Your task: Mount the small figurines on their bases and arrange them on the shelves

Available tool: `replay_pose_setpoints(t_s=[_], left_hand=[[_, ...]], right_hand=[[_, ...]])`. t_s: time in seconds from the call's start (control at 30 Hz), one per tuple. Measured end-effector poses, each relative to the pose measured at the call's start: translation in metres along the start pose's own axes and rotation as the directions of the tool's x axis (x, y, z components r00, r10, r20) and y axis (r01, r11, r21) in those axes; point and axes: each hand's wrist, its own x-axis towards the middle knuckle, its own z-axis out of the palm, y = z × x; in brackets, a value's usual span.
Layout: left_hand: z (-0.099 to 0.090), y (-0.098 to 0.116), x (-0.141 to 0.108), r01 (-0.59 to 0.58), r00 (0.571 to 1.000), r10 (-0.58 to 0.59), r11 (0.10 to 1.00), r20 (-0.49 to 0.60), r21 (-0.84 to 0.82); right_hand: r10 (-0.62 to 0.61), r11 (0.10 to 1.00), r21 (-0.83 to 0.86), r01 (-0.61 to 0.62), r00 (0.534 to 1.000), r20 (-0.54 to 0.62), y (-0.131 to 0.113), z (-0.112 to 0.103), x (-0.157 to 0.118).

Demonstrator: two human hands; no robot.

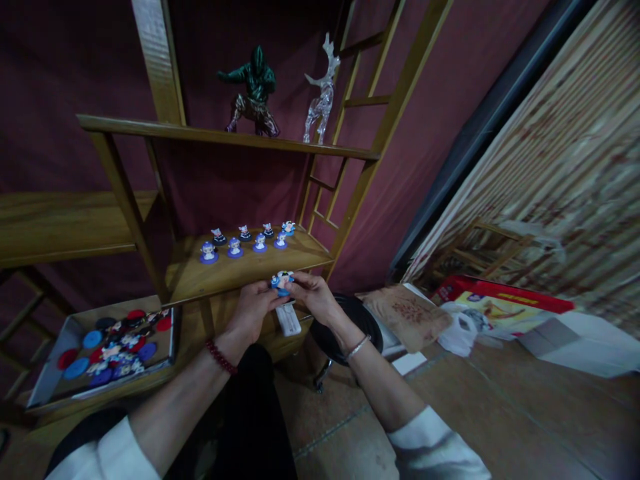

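Note:
Between both hands, in front of the shelf, is a small blue-and-white figurine (283, 283) on a blue base. My left hand (254, 308) grips it from the left, fingers closed at its base. On the other side my right hand (316, 297) pinches it with thumb and fingers. Several similar figurines stand in two rows on the wooden shelf (200, 283) just beyond. The front row has purple bases, such as the purple figurine (209, 252); behind are ones on black bases (219, 237) and a blue one (289, 228) at the right end.
A shallow box (170, 347) of loose figurines and coloured discs lies at lower left. Above stand a green crouching statue (257, 83) and a clear deer (321, 107). A white box (289, 320), a black round stool (367, 323), bags and a red carton (505, 293) are lower and right.

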Motion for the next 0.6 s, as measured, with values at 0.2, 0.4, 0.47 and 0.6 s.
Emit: replay_pose_setpoints(t_s=[0.2,0.4,0.47,0.6], left_hand=[[-0.003,0.006,-0.002,0.034,0.999,-0.035,0.999,0.019,0.019],[-0.008,0.011,-0.003,0.041,0.997,-0.043,0.999,0.063,0.029],[-0.009,0.013,-0.003,0.040,0.996,-0.043,0.999,0.076,0.032],[-0.009,0.012,-0.005,0.025,0.998,-0.024,1.000,0.058,-0.001]], right_hand=[[-0.010,0.999,-0.046,0.014,0.997,0.077,-0.006,-0.002,-0.001],[0.015,0.997,-0.076,-0.003,0.988,0.155,-0.018,0.000,-0.001],[0.024,0.997,-0.074,-0.013,0.987,0.159,-0.019,0.001,-0.001],[-0.005,0.998,-0.065,0.014,0.992,0.128,-0.016,0.006,0.001]])
